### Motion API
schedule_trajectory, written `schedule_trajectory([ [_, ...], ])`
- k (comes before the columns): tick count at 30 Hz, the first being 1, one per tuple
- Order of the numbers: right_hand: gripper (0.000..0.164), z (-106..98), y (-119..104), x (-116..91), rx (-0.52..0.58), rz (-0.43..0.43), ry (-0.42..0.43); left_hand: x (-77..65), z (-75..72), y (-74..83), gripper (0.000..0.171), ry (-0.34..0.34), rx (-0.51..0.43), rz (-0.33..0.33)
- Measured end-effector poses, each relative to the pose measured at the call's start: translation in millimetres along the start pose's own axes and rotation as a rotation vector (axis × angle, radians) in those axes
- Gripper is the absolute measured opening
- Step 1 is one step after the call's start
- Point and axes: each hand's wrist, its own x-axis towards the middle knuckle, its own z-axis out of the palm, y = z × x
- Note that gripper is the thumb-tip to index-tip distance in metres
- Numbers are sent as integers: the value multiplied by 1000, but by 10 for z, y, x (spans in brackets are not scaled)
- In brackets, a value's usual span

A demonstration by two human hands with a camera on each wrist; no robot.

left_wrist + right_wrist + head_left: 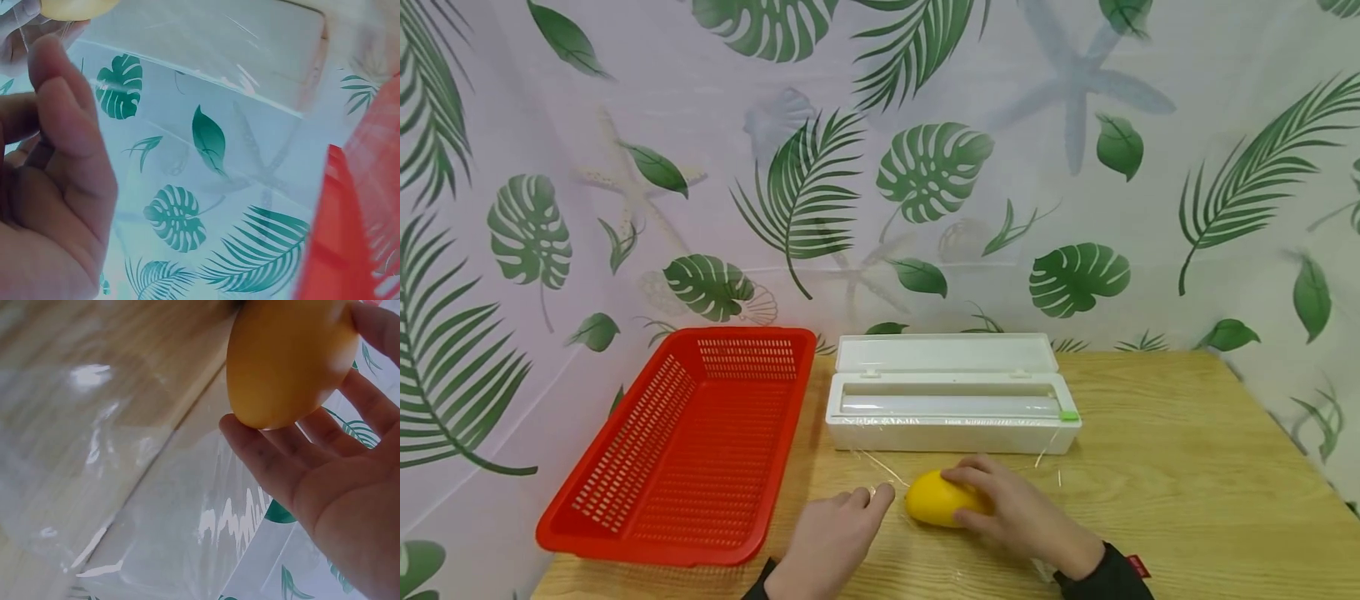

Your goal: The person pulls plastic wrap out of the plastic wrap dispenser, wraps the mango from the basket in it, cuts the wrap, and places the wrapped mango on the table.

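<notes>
A yellow mango (942, 498) lies on clear cling film over the table in the head view. My right hand (1011, 508) holds it from the right, thumb and fingers bent around its end. The right wrist view shows the mango (290, 362) in the fingers, beside the shiny film (169, 512). Just left of the fruit is my left hand (838, 533), fingers curled. Close up, the left hand (56, 175) has its thumb and forefinger together, seemingly pinching the film's edge; the film is barely visible there. Behind the hands stands a white cling film dispenser (955, 437), lid up.
A red plastic basket (700, 458) with slotted sides sits on the left of the wooden table (1187, 467). Behind the table hangs a leaf-printed cloth (850, 275). Film stretches from the dispenser's front toward the hands.
</notes>
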Motion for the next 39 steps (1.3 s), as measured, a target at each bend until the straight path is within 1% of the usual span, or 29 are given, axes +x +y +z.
schedule_trajectory([
  [5,41,3,8,-2,5,5,2,130,17,56,23,-3,-52,60],
  [9,40,10,14,2,0,-13,24,262,89,112,25,-7,-78,95],
  [11,38,19,21,8,0,-20,37,328,126,147,27,-19,-83,112],
  [14,36,38,40,20,2,-40,63,411,182,207,28,-18,-69,149],
  [16,36,48,54,31,25,-37,76,458,218,253,27,-6,-53,167],
  [18,38,53,68,40,69,-11,79,491,256,299,24,15,-46,178],
  [22,56,69,104,44,178,37,96,530,332,398,24,45,-62,189],
  [25,66,76,121,39,195,44,114,539,379,467,21,68,-68,187],
  [28,60,68,118,33,175,48,124,541,408,514,14,94,-46,186],
  [31,52,50,109,33,162,51,121,552,410,526,13,97,-15,223],
  [32,50,42,107,33,161,49,121,558,408,522,15,91,-8,238],
  [34,49,24,105,32,159,56,116,570,398,503,27,60,-18,263],
  [35,48,17,106,30,161,59,114,573,390,486,36,40,-44,269],
  [37,49,-1,103,22,169,74,105,580,380,447,51,-9,-114,259],
  [38,50,-7,102,19,180,85,98,583,378,426,57,-30,-149,250],
  [39,51,-16,101,17,186,94,89,586,376,406,60,-51,-187,241],
])
